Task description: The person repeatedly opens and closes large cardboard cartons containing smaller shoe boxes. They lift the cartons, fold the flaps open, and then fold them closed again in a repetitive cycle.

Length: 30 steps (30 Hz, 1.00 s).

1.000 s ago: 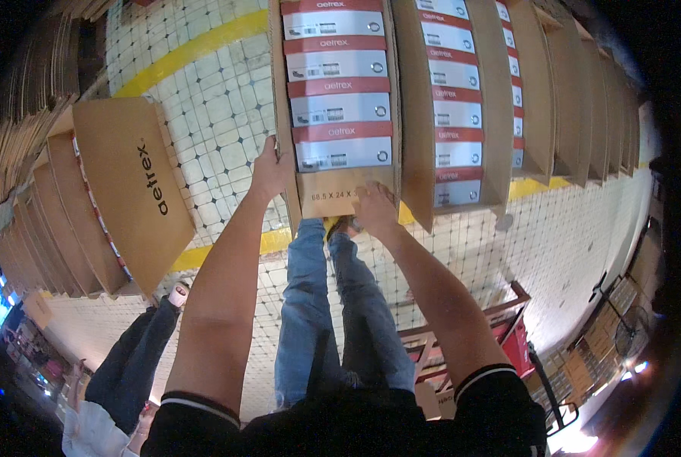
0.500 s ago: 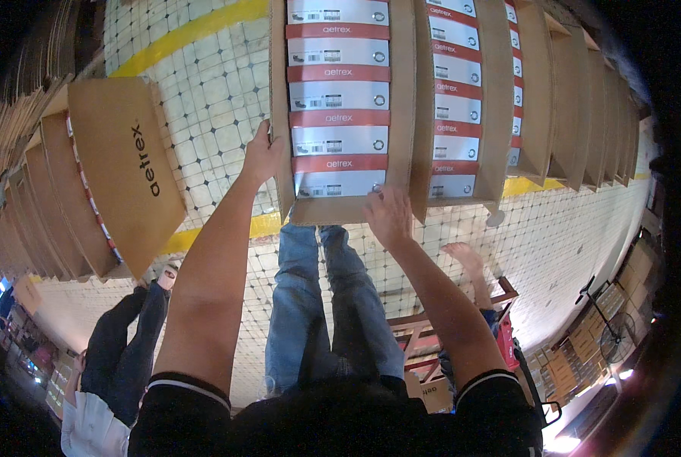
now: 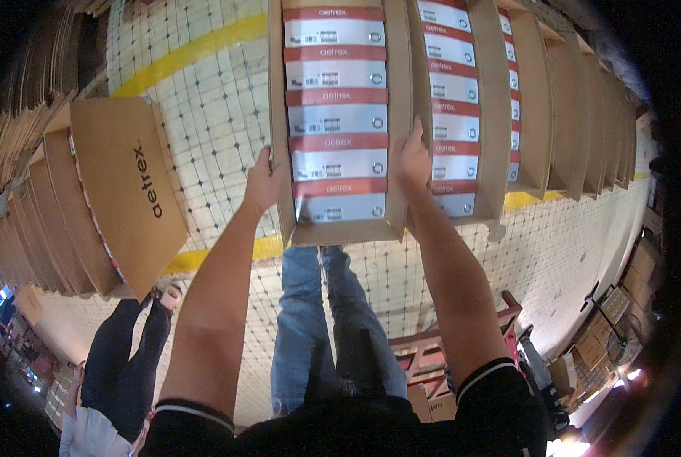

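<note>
In front of me stands an open cardboard carton point(image 3: 333, 234), holding a row of white and red shoe boxes point(image 3: 339, 165). My left hand point(image 3: 264, 184) grips the carton's left side wall, its thumb pointing away from me. On the opposite side, my right hand point(image 3: 413, 161) holds the right side wall, partly in the gap beside the neighbouring carton. Some fingers of both hands are hidden behind the cardboard. That neighbouring carton point(image 3: 493, 152) also contains white and red boxes point(image 3: 453, 129).
More open cartons point(image 3: 565, 114) line up to the right. At left, another carton row point(image 3: 131, 183) stands beside stacked flat cardboard point(image 3: 28, 99). A person point(image 3: 115, 358) is at lower left. A red metal frame point(image 3: 424, 343) stands low on the right, and yellow floor tape point(image 3: 195, 49) crosses the tiles.
My right hand has moved from the carton's near end to its right side wall. In view, the carton and its boxes sit slightly lower, and my left hand has shifted down with them.
</note>
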Motion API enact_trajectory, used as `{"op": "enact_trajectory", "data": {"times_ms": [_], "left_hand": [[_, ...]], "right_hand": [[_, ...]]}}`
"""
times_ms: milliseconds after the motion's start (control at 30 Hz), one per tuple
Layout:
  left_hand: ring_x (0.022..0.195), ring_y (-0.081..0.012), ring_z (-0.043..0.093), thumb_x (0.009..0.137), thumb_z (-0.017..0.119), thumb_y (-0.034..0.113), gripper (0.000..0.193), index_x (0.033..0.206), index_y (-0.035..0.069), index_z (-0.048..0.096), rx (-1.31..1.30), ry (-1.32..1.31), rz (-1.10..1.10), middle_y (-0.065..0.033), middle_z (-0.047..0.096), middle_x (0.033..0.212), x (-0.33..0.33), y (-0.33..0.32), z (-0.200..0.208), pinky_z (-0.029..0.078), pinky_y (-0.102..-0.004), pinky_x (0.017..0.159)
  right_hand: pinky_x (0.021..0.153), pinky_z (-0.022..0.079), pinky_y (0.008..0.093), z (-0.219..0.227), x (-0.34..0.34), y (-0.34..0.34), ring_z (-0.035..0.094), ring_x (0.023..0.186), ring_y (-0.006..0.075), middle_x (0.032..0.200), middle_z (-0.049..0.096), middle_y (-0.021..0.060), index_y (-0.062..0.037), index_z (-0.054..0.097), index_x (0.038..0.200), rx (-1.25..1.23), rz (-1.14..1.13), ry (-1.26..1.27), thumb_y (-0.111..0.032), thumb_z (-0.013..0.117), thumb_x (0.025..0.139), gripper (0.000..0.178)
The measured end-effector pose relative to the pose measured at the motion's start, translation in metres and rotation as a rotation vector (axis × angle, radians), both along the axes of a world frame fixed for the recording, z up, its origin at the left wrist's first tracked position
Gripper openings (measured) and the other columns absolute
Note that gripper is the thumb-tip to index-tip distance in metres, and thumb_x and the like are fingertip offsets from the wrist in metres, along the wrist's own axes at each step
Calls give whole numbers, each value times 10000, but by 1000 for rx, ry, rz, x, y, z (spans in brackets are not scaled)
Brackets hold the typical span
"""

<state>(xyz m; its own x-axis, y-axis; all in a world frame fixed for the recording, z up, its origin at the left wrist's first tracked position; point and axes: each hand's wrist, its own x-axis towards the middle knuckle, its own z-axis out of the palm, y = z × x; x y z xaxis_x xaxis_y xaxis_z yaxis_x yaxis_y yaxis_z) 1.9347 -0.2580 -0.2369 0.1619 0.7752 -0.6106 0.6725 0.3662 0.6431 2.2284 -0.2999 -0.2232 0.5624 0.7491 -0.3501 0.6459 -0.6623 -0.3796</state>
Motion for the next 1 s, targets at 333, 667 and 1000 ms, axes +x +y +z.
{"op": "enact_trajectory", "data": {"times_ms": [333,667,1000], "left_hand": [[886,-442,654,977,454,331,393,1269,74,507,282,286,194,-275,673,953,74,51,10,508,-508,749],[812,-465,648,996,442,377,369,1144,57,551,361,383,134,-277,672,852,84,106,5,489,-540,748],[1018,-393,612,966,522,272,287,1116,37,586,549,225,233,-230,654,1091,100,108,22,479,-479,826]], "right_hand": [[836,509,539,-24,10,25,657,893,462,912,675,285,-49,624,1137,-36,-90,-63,-394,466,959,419],[799,525,542,-21,11,27,669,852,447,889,676,279,-64,637,1153,-15,-114,-16,-400,472,963,420],[694,551,525,-27,10,26,677,732,435,813,675,274,-31,639,1151,-54,-43,-79,-349,505,949,399]]}}
